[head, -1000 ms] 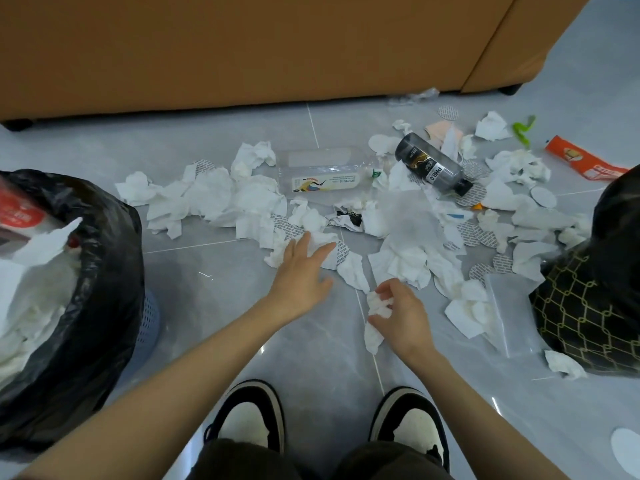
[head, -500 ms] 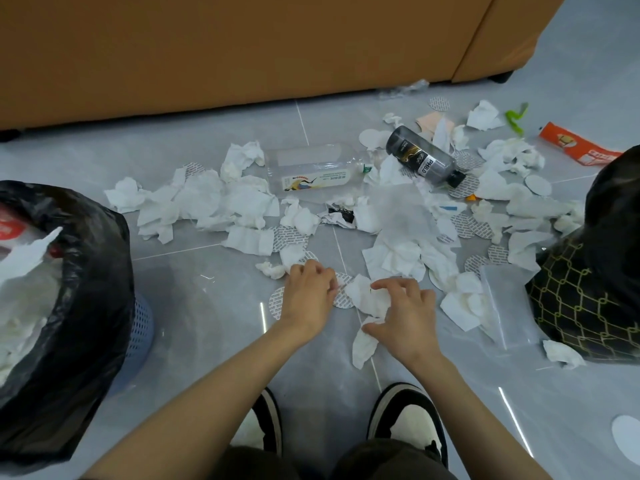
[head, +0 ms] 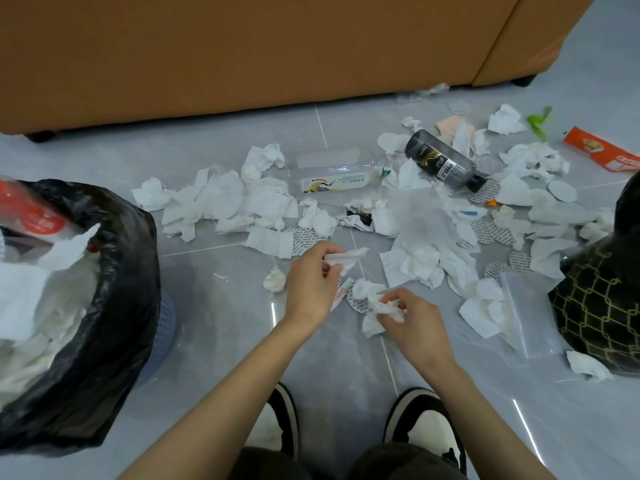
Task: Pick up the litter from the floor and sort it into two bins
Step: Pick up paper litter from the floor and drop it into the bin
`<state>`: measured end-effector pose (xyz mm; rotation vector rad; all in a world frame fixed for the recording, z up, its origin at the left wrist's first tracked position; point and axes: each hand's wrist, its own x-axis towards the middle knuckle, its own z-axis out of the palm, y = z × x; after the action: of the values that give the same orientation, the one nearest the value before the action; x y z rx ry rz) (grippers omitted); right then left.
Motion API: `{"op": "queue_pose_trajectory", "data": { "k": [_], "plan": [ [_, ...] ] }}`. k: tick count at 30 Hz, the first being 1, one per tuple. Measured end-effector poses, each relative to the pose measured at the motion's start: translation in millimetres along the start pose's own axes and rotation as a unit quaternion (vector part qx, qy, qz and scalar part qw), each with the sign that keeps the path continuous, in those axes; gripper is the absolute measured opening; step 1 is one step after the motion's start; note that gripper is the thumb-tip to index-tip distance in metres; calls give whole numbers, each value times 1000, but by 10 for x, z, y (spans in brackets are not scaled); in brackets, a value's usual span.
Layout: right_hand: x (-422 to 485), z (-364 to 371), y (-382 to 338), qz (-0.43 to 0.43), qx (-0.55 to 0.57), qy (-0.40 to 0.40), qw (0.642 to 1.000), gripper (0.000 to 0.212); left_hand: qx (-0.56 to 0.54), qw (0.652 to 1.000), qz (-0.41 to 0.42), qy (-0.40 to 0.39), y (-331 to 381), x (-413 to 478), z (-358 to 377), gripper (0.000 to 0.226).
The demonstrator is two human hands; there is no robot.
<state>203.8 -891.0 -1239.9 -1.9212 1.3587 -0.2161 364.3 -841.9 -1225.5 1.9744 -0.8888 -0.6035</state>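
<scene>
Head view: litter-strewn grey tile floor (head: 225, 306)

"PH8.0" on the dark bottle (head: 444, 165) label, other print on litter too small to read

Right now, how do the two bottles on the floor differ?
The clear bottle is see-through with a pale label showing a bird; the dark bottle is smoky black with a black cap and white lettering. The clear bottle lies nearly level across the view, the dark bottle slants down to the right. Both lie on their sides among tissues.
</scene>
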Motion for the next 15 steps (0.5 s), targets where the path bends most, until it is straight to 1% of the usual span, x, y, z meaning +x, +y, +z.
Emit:
{"op": "queue_pose_trajectory", "data": {
  "k": [3,7,10,15],
  "plan": [
    [10,-95,-291,-27,56,26,998,16,-62,997,4,51,195,-4,-234,21],
    [10,-172,-789,-101,135,29,985,22,-91,989,19,118,401,-32,-630,26],
    [31,-133,-1191,-140,173,9,975,24,-84,984,35,152,478,-97,-943,29],
    [77,44,-1783,-213,226,-43,950,24,-50,971,84,220,553,-263,-1482,18]
  ]
}}
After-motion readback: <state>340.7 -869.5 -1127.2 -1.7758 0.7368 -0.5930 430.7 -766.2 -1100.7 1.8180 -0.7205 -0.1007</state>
